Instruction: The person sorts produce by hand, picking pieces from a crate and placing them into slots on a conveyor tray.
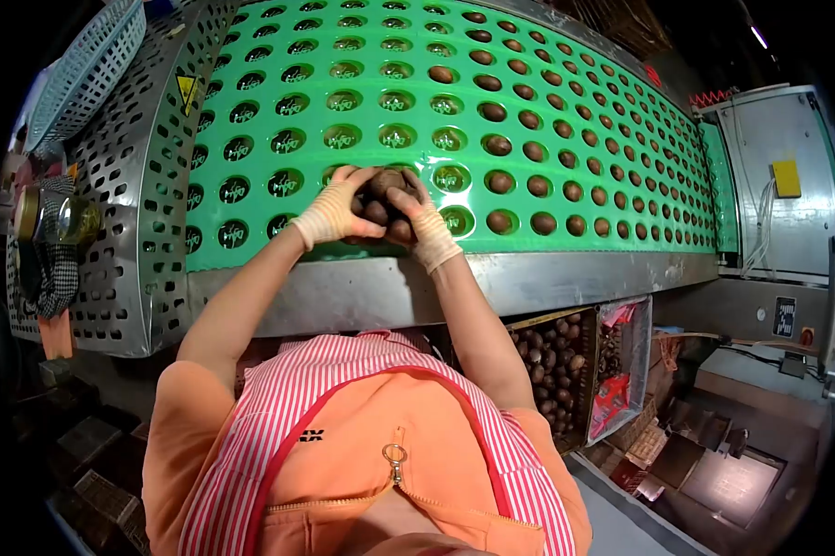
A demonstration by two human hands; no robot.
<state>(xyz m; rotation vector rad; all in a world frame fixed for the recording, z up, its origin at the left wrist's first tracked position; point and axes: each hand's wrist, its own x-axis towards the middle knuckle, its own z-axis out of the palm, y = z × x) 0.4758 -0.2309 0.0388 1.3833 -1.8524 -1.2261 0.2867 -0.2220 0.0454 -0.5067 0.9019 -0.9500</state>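
My left hand [337, 209] and my right hand [423, 221], both in pale striped gloves, are cupped around several brown round nuts [377, 212] just above the near edge of the green tray belt [479, 242]. The fingers of both hands curl in against the nuts from either side. Rows of round hollows cover the belt. To the right of my hands the hollows hold single brown nuts [499, 183]; those to the left and straight ahead show no nuts. The hollows right under my hands are hidden.
A perforated metal panel [112, 232] with a light blue basket [88, 79] stands at the left. A metal ledge [565, 278] runs along the belt's near side. Below it sits a crate of nuts [552, 361]. A metal cabinet [774, 176] rises at the right.
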